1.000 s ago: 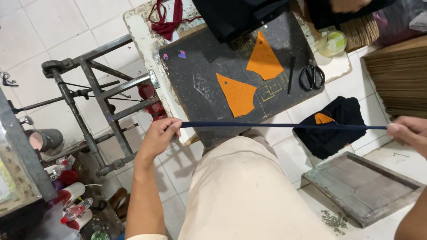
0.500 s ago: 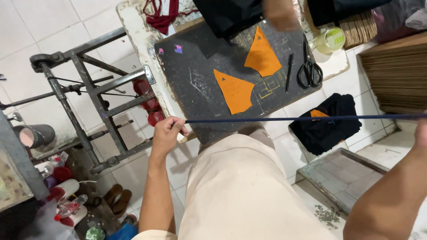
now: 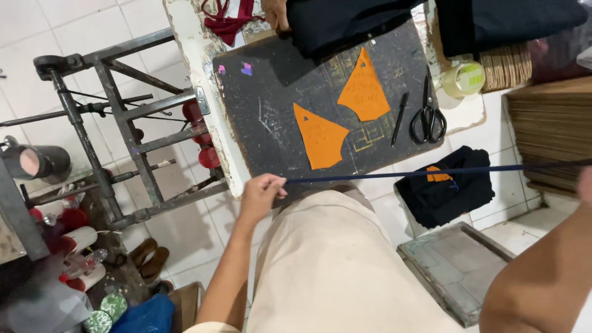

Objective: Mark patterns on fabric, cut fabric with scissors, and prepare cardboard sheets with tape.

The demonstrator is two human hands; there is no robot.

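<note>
- We find the left hand (image 3: 259,196) pinching a dark strip (image 3: 401,175), fingers closed on its end.
- Strip stretches taut toward 3 o'clock; the right hand's (image 3: 584,185) grip we cannot tell.
- Orange pieces (image 3: 320,135) lie cut on the tabletop (image 3: 271,98); scissors (image 3: 428,117) idle.

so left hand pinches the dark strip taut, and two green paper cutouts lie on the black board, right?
Not quite: the cutouts are orange, not green, as the head view shows. The left hand does pinch the dark strip taut, and they lie on the black board.

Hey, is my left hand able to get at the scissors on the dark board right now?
Probably not without letting go. The left hand is pinching the end of the blue strip, pulled taut across the front of the board. The scissors lie uncovered at the board's far right, beyond that strip.
</note>
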